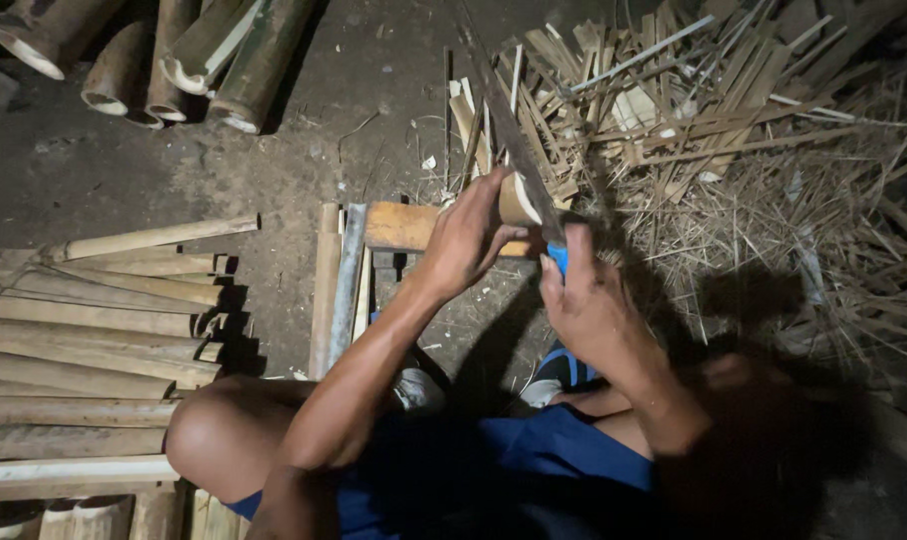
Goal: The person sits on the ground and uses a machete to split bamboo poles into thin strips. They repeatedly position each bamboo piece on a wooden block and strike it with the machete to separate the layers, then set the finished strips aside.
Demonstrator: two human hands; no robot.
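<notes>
Head view: the short bamboo piece (517,200) stood w/ its cut end toward the camera, resting at the far end of the wooden block (404,226). Left hand (466,240) was closed around the piece's left side, fingers wrapped, holding it steady. Right hand (584,300) was closed on the blue handle (558,258) of a long blade (509,130), just right of the piece. Blade's long axis ran away from the person, edge lying on the piece's rim. Left hand was nearer the piece. Split strips (714,110) lay beyond & right of the piece; bamboo poles (84,330) well left of it.
</notes>
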